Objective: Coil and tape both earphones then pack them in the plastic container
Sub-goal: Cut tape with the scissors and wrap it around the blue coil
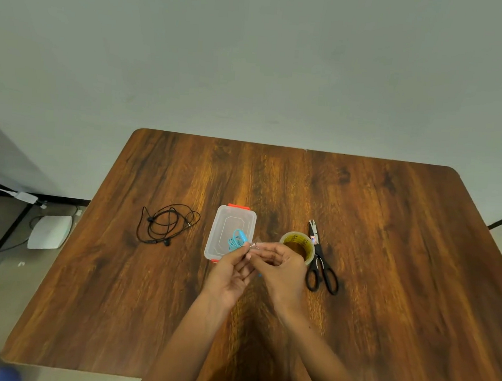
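Head view: taping step on blue earphone (236,241), both hands working over the near end of the plastic container (231,222).
Left hand (228,274) pinches the coil; right hand (279,267) pinches what looks like clear tape beside it. Black earphone (166,223) lies loose, far left on tabletop (383,321). Next, probably: wrap tape tight, drop coil in.
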Demonstrator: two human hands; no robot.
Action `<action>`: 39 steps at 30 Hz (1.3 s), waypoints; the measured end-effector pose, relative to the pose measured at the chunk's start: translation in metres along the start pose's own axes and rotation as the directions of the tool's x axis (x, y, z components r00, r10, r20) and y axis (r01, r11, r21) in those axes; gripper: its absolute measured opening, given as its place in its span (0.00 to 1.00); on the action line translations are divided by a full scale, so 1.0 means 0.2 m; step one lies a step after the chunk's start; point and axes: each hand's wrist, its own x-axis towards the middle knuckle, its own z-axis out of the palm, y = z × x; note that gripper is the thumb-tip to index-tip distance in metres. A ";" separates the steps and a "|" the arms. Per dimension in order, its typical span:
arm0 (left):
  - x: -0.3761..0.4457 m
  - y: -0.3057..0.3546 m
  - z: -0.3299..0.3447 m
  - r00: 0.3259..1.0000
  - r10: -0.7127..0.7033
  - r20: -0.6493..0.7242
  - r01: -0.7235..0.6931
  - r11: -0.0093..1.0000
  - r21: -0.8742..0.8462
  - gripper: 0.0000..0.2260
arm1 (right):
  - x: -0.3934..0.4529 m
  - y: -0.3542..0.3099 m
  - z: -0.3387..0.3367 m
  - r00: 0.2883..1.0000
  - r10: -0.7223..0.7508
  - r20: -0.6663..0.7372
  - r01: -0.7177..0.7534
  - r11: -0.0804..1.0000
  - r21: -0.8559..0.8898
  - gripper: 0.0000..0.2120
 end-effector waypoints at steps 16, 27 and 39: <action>-0.07 -0.06 0.03 0.986 0.157 0.052 -0.164 0.974 0.156 0.07 | -0.01 -0.04 -0.04 0.997 -0.062 -0.050 0.053 0.985 -0.164 0.09; -0.05 -0.12 0.02 0.967 0.248 -0.059 -0.232 0.952 0.199 0.08 | -0.01 -0.03 -0.06 0.999 -0.036 -0.037 0.028 0.980 -0.195 0.14; -0.08 -0.16 0.09 0.902 0.409 -0.139 -0.380 0.904 0.194 0.06 | -0.02 -0.03 -0.03 0.992 -0.113 -0.050 0.095 0.957 -0.274 0.11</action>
